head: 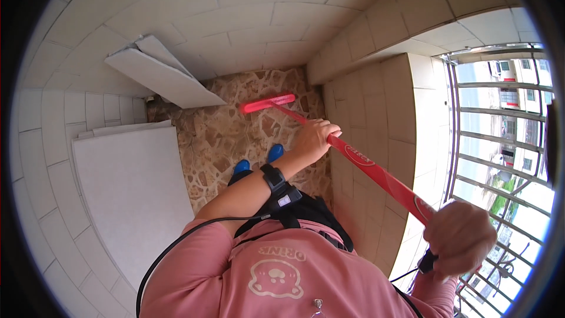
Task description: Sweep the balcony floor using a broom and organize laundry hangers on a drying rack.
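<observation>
A red broom handle [375,170] runs slantwise across the view, from the lower right down to the floor. Around its lower part my left hand [315,139] is closed. Near the upper end my right hand [461,236] grips it, in front of the barred window. The long, narrow red broom head [268,103] rests on the stone-patterned floor [220,134], ahead of my blue shoes [241,166]. Its bristles are hard to make out from above.
White boards [163,77] lean in the far left corner. A larger stack of white panels [130,190] stands along the left wall. Tiled walls [265,13] close in ahead and at the sides. A window with metal bars [499,141] is on the right.
</observation>
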The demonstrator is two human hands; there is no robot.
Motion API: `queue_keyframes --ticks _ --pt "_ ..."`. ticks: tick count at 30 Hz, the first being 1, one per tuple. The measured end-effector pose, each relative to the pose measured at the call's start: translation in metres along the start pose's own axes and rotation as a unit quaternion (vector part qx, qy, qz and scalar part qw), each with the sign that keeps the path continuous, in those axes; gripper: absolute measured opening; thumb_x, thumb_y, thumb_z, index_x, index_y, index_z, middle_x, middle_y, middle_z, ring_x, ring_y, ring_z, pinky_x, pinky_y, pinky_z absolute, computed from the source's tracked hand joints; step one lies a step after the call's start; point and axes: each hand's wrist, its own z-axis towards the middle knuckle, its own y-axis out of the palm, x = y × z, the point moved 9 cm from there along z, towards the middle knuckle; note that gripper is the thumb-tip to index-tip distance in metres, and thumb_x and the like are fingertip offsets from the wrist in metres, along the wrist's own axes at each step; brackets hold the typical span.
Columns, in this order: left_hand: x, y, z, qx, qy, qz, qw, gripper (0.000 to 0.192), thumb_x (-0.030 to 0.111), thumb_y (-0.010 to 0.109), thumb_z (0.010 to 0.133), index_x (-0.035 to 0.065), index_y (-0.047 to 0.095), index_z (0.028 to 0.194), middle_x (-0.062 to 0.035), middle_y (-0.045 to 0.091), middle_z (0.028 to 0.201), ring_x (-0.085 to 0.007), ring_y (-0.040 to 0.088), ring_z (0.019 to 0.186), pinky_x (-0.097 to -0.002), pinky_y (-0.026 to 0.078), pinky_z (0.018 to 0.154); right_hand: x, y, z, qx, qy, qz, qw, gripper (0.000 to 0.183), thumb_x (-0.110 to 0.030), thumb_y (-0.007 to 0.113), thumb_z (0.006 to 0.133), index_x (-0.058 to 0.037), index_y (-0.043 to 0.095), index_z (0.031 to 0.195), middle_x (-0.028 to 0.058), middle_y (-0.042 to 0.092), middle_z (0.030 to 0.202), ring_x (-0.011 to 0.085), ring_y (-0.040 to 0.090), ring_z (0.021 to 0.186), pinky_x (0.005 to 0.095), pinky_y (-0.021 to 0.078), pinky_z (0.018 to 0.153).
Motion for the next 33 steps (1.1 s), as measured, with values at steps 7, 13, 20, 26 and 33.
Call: queue_keyframes --ticks 7,13,20,26,33 --pt "-0.049 -0.011 0.031 0.090 -0.042 -0.047 0.994 0.012 0.013 0.055 0.082 0.0010 0.058 0.080 -0.0140 0.055 0.072 -0.0307 0.054 0.072 -0.0383 0.042 0.064 0.066 0.025 -0.011 -0.021 0.057 -0.130 0.990 0.013 -0.008 0.062 0.068 0.0040 0.058 0.068 0.0065 0.043 0.048 0.0177 0.044 0.038 0.0290 0.0339 0.037" --pt "-0.036 -0.016 -0.025 0.016 -0.049 -0.053 0.997 0.012 0.010 0.055 0.081 0.0010 0.056 0.072 -0.0135 0.053 0.060 -0.0304 0.050 0.059 -0.0383 0.040 0.057 0.050 0.016 0.007 0.081 -0.008 0.005 0.997 0.026 -0.015 0.071 0.071 0.0060 0.058 0.063 0.0065 0.042 0.042 0.0160 0.043 0.032 0.0275 0.0292 0.031" --pt "-0.023 -0.096 -0.118 0.041 -0.126 -0.015 0.991 0.013 0.014 0.061 0.080 0.0008 0.062 0.083 -0.0140 0.062 0.072 -0.0304 0.059 0.069 -0.0364 0.046 0.061 0.050 0.042 0.047 0.187 0.032 0.072 0.979 0.032 -0.012 0.070 0.074 -0.0025 0.053 0.049 0.0040 0.044 0.040 0.0156 0.045 0.033 0.0265 0.0369 0.035" --pt "-0.035 -0.221 -0.159 0.170 -0.143 0.049 0.974 0.019 0.010 0.057 0.082 0.0043 0.062 0.099 -0.0149 0.063 0.078 -0.0332 0.061 0.072 -0.0350 0.048 0.068 0.084 0.071 0.135 0.148 0.093 0.087 0.981 0.058 -0.044 0.078 0.063 -0.0025 0.040 0.079 0.0072 0.045 0.075 0.0198 0.046 0.070 0.0299 0.0363 0.062" --pt "-0.081 -0.401 -0.298 0.337 -0.316 -0.049 0.886 0.023 0.015 0.053 0.090 -0.0004 0.061 0.105 0.0015 0.052 0.069 -0.0062 0.048 0.065 -0.0221 0.042 0.058 0.262 0.118 0.190 0.001 0.240 -0.182 0.954 0.054 -0.027 0.067 0.077 -0.0042 0.046 0.121 0.0131 0.055 0.116 0.0225 0.052 0.109 0.0357 0.0430 0.087"
